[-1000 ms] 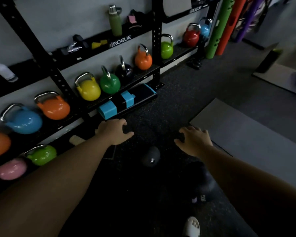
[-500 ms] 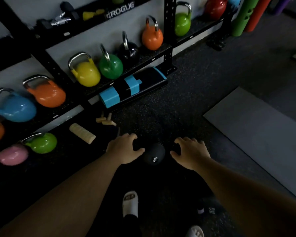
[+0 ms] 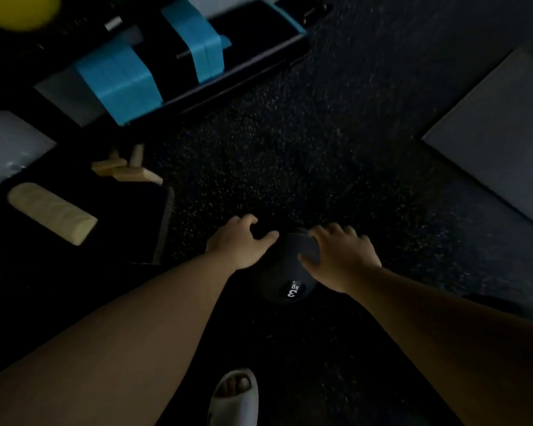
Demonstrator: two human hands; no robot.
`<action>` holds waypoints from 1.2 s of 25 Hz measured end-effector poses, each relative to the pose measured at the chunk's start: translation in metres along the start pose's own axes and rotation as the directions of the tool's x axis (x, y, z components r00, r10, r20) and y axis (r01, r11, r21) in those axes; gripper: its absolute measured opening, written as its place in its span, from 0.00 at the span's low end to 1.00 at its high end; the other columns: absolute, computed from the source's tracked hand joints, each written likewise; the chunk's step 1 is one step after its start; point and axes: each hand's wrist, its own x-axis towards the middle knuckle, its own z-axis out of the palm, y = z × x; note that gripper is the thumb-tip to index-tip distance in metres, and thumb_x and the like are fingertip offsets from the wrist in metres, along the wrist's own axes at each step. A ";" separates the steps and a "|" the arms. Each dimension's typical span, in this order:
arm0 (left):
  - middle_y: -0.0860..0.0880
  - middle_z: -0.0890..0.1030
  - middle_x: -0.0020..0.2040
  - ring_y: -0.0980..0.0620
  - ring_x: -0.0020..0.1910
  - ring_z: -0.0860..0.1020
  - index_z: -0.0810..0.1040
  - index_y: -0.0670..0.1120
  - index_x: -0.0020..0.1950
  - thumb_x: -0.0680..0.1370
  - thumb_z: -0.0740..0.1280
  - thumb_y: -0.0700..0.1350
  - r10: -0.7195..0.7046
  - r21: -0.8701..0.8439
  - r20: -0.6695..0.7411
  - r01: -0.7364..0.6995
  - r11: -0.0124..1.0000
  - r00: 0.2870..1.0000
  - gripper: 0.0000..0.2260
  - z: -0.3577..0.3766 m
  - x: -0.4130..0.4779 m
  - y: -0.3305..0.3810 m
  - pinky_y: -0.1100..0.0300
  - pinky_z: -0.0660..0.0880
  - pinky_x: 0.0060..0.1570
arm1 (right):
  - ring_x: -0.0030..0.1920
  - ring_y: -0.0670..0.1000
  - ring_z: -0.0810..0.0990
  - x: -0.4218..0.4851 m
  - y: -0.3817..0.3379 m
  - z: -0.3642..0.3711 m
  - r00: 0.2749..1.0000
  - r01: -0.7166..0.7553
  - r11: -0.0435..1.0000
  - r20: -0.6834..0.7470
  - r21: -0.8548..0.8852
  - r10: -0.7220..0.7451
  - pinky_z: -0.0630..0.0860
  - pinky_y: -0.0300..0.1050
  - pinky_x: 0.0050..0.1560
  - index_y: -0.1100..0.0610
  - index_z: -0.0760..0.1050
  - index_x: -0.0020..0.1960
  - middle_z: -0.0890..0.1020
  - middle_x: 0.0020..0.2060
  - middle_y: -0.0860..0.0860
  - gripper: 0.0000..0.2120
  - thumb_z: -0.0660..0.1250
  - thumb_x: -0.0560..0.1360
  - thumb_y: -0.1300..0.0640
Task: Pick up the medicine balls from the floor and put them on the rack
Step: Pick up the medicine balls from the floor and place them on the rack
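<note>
- Foot in a white slipper, at the bottom edge of the view.
- Black medicine ball, marked "3 kg", resting on the dark speckled floor.
- Left hand and right hand, fingers spread, one on each side of the ball; contact cannot be told.
- Wooden block, far left.
- Grey mat, right.
- Black and blue bench, farthest.

Speckled floor w/ medicine ball (3 kg), grey mat.

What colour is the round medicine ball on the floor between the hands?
The round medicine ball is black with a white "3 kg" marking, seen in the head view.
</note>
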 end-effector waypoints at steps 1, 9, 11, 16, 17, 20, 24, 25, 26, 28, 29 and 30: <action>0.47 0.74 0.78 0.42 0.73 0.77 0.72 0.55 0.81 0.76 0.63 0.76 -0.012 -0.033 0.001 0.012 0.999 1.000 0.39 0.016 0.020 -0.010 0.44 0.76 0.70 | 0.68 0.60 0.72 0.020 -0.001 0.018 1.000 -0.012 1.000 -0.009 0.002 0.012 0.71 0.59 0.61 0.45 0.63 0.77 0.73 0.71 0.53 0.35 0.54 0.76 0.27; 0.47 0.80 0.75 0.40 0.70 0.79 0.75 0.59 0.80 0.52 0.66 0.89 -0.181 -0.777 0.255 0.313 0.546 0.950 0.61 0.101 0.067 -0.060 0.34 0.77 0.66 | 0.79 0.65 0.58 0.077 -0.020 0.102 0.992 -0.125 0.887 0.066 0.445 0.107 0.70 0.71 0.66 0.34 0.40 0.81 0.54 0.82 0.53 0.68 0.63 0.49 0.11; 0.46 0.83 0.72 0.38 0.70 0.80 0.79 0.59 0.76 0.53 0.68 0.87 -0.190 -0.832 0.304 0.357 0.424 0.934 0.57 0.108 0.067 -0.061 0.30 0.74 0.71 | 0.78 0.62 0.59 0.075 -0.019 0.105 0.991 -0.127 0.851 0.025 0.509 0.133 0.72 0.69 0.65 0.33 0.45 0.80 0.58 0.80 0.51 0.67 0.68 0.49 0.14; 0.46 0.84 0.70 0.39 0.66 0.83 0.79 0.59 0.76 0.54 0.76 0.78 -0.235 -0.909 0.231 0.296 0.293 0.944 0.52 0.088 0.040 -0.055 0.36 0.78 0.70 | 0.76 0.57 0.59 0.047 -0.028 0.088 0.987 -0.044 0.795 -0.096 0.605 0.127 0.73 0.66 0.64 0.30 0.50 0.78 0.59 0.77 0.45 0.61 0.71 0.50 0.19; 0.47 0.85 0.69 0.40 0.65 0.84 0.80 0.59 0.76 0.55 0.77 0.77 -0.249 -0.930 0.192 0.257 0.262 0.949 0.50 0.074 0.027 -0.055 0.37 0.79 0.69 | 0.75 0.57 0.59 0.040 -0.036 0.074 0.987 -0.011 0.799 -0.123 0.602 0.106 0.73 0.65 0.64 0.30 0.50 0.78 0.59 0.77 0.44 0.61 0.71 0.50 0.19; 0.46 0.85 0.69 0.39 0.65 0.83 0.81 0.59 0.75 0.53 0.78 0.74 -0.305 -0.968 0.122 0.181 0.173 0.945 0.51 0.009 -0.016 -0.054 0.37 0.79 0.69 | 0.75 0.56 0.58 0.019 -0.069 0.006 0.986 0.072 0.802 -0.166 0.594 0.035 0.72 0.68 0.68 0.30 0.48 0.78 0.56 0.77 0.42 0.61 0.70 0.51 0.18; 0.45 0.84 0.70 0.36 0.67 0.82 0.81 0.56 0.74 0.51 0.81 0.70 -0.340 -0.998 -0.024 0.000 0.069 0.940 0.52 -0.133 -0.110 -0.056 0.36 0.78 0.70 | 0.77 0.55 0.54 -0.035 -0.141 -0.147 0.962 0.233 0.801 -0.250 0.552 -0.108 0.68 0.70 0.72 0.29 0.45 0.78 0.52 0.78 0.40 0.62 0.70 0.51 0.18; 0.45 0.85 0.68 0.37 0.65 0.83 0.82 0.56 0.72 0.52 0.82 0.70 -0.343 -0.996 -0.091 -0.078 0.051 0.935 0.49 -0.172 -0.139 -0.057 0.37 0.78 0.70 | 0.77 0.54 0.53 -0.052 -0.161 -0.191 0.948 0.286 0.795 -0.280 0.535 -0.153 0.67 0.69 0.73 0.29 0.45 0.78 0.51 0.78 0.40 0.62 0.71 0.51 0.18; 0.45 0.86 0.67 0.38 0.64 0.84 0.83 0.56 0.71 0.51 0.84 0.69 -0.351 -0.988 -0.151 -0.146 0.042 0.924 0.49 -0.207 -0.167 -0.057 0.38 0.79 0.69 | 0.77 0.54 0.53 -0.068 -0.180 -0.231 0.929 0.342 0.787 -0.311 0.514 -0.200 0.67 0.68 0.73 0.30 0.45 0.79 0.51 0.79 0.40 0.63 0.71 0.52 0.18; 0.45 0.86 0.66 0.39 0.64 0.84 0.83 0.54 0.72 0.50 0.84 0.72 -0.379 -0.965 -0.259 -0.256 0.059 0.888 0.52 -0.282 -0.229 -0.052 0.38 0.78 0.70 | 0.77 0.54 0.54 -0.106 -0.220 -0.318 0.871 0.461 0.759 -0.394 0.459 -0.291 0.67 0.65 0.73 0.32 0.46 0.80 0.53 0.79 0.41 0.64 0.71 0.52 0.19; 0.45 0.87 0.64 0.39 0.64 0.84 0.85 0.53 0.70 0.49 0.83 0.73 -0.396 -0.946 -0.315 -0.318 0.061 0.862 0.52 -0.321 -0.263 -0.049 0.38 0.79 0.70 | 0.77 0.54 0.56 -0.128 -0.241 -0.362 0.837 0.514 0.739 -0.442 0.435 -0.321 0.68 0.63 0.73 0.31 0.48 0.80 0.54 0.79 0.42 0.63 0.71 0.51 0.19; 0.46 0.89 0.61 0.40 0.62 0.86 0.87 0.53 0.67 0.46 0.83 0.74 -0.419 -0.917 -0.381 -0.395 0.056 0.824 0.52 -0.364 -0.300 -0.048 0.39 0.80 0.68 | 0.76 0.55 0.58 -0.153 -0.264 -0.410 0.793 0.570 0.713 -0.499 0.408 -0.349 0.68 0.62 0.73 0.31 0.49 0.79 0.56 0.78 0.44 0.63 0.72 0.50 0.19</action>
